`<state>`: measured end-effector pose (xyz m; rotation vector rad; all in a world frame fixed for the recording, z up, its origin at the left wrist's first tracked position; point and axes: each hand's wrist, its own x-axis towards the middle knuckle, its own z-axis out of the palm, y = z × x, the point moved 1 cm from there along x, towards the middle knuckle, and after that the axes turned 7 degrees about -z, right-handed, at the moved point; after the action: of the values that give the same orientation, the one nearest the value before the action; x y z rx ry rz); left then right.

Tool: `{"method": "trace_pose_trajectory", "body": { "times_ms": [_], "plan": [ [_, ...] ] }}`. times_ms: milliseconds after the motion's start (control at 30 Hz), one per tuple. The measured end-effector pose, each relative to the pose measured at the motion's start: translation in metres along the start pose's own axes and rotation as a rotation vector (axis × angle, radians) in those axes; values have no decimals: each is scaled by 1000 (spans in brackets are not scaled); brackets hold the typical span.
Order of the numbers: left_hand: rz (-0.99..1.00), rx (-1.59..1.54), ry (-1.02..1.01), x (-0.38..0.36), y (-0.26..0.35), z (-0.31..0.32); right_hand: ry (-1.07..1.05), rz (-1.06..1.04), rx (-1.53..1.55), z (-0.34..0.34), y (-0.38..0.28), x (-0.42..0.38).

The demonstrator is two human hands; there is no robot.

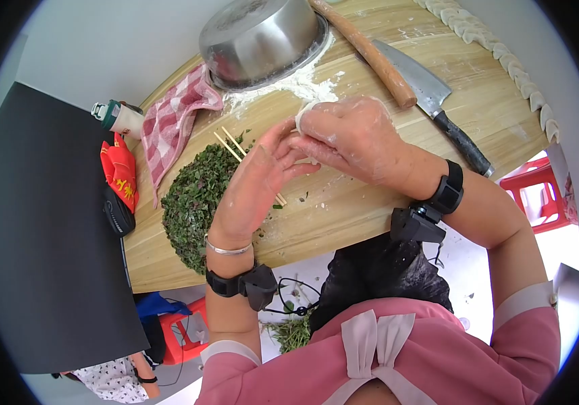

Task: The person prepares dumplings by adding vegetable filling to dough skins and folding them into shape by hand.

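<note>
A thin white piece of dough point(305, 116) shows between my two hands above the table, mostly hidden by fingers. My right hand point(357, 138), dusted with flour, is closed with thumb and fingers pinching the dough. Cupped against it from the other side, my left hand point(255, 179) has its fingertips at the dough, some lower fingers loosely apart. Beneath and beside the left forearm lies a heap of chopped dark green leaves point(191, 196). A pair of pale chopsticks point(230, 145) rests in that heap, passing behind the left hand.
An upturned steel basin point(259, 44) stands over spilled flour point(303, 84). At right lie a rolling pin point(370, 57) and a cleaver point(424, 84). Folded dough pieces point(498, 50) line the far edge. A checked cloth point(174, 121) and a bottle point(117, 118) sit left; another person point(114, 378) is lower left.
</note>
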<state>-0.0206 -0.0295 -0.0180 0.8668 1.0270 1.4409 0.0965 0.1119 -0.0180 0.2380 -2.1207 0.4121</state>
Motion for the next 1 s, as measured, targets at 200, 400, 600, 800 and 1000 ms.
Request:
{"method": "trace_pose_trajectory", "body": {
  "times_ms": [200,400,600,800,1000],
  "plan": [
    [-2,-22,60,7,-3,7,-112,-99,-157,6,-3,-2],
    [25,52,201,11,-3,3,-90,-94,-116,8,-11,-2],
    [171,364,205,12,-2,11,-147,30,104,6,-10,-3],
    [150,637,280,12,-10,0,-297,-40,-75,7,-8,-5],
    [68,452,306,8,-4,2,-42,-47,3,-1,-9,-1]
  ]
}}
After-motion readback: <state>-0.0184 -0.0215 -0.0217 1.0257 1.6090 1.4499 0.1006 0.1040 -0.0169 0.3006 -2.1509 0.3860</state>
